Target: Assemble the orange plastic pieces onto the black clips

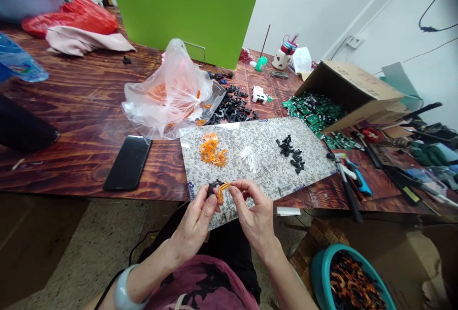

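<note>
My left hand (196, 214) is closed on a small black curved plastic part (214, 186), just over the near edge of a speckled stone-patterned board (236, 133). Between the thumb and forefinger of my right hand (253, 207) is a small orange plastic clip (222, 192), brought up against the black part. Whether the two are joined I cannot tell. On the board lie a pile of orange clips (212, 150), a heap of thin silvery pins (252, 157) and a group of black parts (290, 152).
A phone (128, 163) and a clear plastic bag (171, 95) lie left of the board. Loose black parts (232, 105) sit behind it. To the right are a tipped cardboard box (361, 90) spilling green pieces, and a hammer (347, 188). Below stands a teal tub (318, 272).
</note>
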Motion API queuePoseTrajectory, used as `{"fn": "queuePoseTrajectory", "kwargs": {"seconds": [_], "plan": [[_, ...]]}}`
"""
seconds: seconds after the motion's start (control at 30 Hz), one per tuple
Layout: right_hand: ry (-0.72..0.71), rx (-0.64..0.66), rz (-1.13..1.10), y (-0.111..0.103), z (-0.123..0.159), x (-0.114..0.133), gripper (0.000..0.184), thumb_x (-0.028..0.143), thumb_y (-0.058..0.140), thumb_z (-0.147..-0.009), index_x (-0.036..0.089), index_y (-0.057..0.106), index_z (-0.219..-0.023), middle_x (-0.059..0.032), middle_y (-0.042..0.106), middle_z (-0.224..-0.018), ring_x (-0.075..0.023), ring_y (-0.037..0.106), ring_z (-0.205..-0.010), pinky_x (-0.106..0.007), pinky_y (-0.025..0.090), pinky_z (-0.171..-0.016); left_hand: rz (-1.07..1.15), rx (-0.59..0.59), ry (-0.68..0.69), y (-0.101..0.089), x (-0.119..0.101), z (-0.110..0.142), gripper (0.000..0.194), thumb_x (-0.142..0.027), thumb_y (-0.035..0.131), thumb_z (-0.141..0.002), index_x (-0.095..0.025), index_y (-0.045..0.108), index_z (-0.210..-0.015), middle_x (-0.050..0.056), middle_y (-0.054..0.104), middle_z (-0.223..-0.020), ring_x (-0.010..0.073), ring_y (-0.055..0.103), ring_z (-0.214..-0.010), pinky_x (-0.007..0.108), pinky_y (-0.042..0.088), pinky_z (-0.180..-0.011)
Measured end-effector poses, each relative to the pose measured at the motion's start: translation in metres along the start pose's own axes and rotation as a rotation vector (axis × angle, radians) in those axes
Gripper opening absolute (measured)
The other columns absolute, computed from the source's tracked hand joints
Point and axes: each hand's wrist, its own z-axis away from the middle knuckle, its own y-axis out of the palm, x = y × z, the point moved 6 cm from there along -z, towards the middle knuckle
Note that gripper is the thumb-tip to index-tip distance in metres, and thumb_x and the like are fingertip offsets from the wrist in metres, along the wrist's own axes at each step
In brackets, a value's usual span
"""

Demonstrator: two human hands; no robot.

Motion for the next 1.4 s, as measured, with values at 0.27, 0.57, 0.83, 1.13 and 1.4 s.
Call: {"fn": "queuePoseTrajectory", "kwargs": {"seconds": [0.27, 0.57, 0.83, 1.13, 1.4], "plan": [[-0.116, -0.018, -0.019, 0.009, -0.001, 0.006, 0.011, 0.020, 0.052, -0.088, 0.021, 0.061, -0.094, -0.0067, 0.065, -0.094, -0.0190, 0.059, -0.092, -0.033, 0.048, -0.076, 0.101, -0.023, 0.005, 0.005, -0.002, 0.002, 0.030, -0.045, 0.042, -0.091, -0.019, 0.056, -0.095, 0.003, 0.060, -0.082, 0.0179, 0.056, -0.076, 0.027, 0.045, -0.071], [-0.101, 0.016, -0.058, 0.014, 0.001, 0.007, 0.011, 0.019, 0.053, -0.088, 0.020, 0.060, -0.096, -0.0061, 0.065, -0.091, -0.0163, 0.060, -0.084, -0.029, 0.051, -0.072, 0.092, -0.006, -0.008, 0.002, 0.004, 0.005, 0.020, -0.036, 0.040, -0.094, -0.021, 0.053, -0.095, 0.001, 0.059, -0.083, 0.0157, 0.057, -0.077, 0.027, 0.048, -0.076], [-0.078, 0.000, -0.101, 0.016, 0.003, 0.006, 0.011, 0.019, 0.054, -0.087, 0.021, 0.060, -0.095, -0.0064, 0.065, -0.091, -0.0174, 0.061, -0.086, -0.031, 0.052, -0.075, 0.052, -0.036, 0.019, -0.001, 0.003, 0.004, 0.021, -0.036, 0.040, -0.094, -0.020, 0.054, -0.092, 0.001, 0.058, -0.080, 0.0154, 0.056, -0.072, 0.027, 0.048, -0.072], [-0.068, 0.015, -0.142, 0.016, 0.005, 0.008, 0.010, 0.017, 0.055, -0.085, 0.020, 0.061, -0.093, -0.0074, 0.064, -0.093, -0.0181, 0.061, -0.090, -0.033, 0.052, -0.080, -0.052, -0.048, 0.077, -0.005, -0.007, 0.005, 0.021, -0.031, 0.035, -0.094, -0.021, 0.053, -0.088, 0.001, 0.058, -0.077, 0.0153, 0.055, -0.069, 0.025, 0.047, -0.068], [0.111, 0.193, -0.257, 0.016, 0.002, 0.003, 0.017, 0.026, 0.058, -0.086, 0.019, 0.061, -0.100, -0.0063, 0.066, -0.097, -0.0164, 0.064, -0.086, -0.027, 0.053, -0.073, -0.258, 0.061, 0.157, -0.007, -0.020, 0.007, 0.021, -0.026, 0.032, -0.096, -0.021, 0.048, -0.083, -0.002, 0.054, -0.070, 0.0140, 0.053, -0.064, 0.024, 0.042, -0.063]]}}
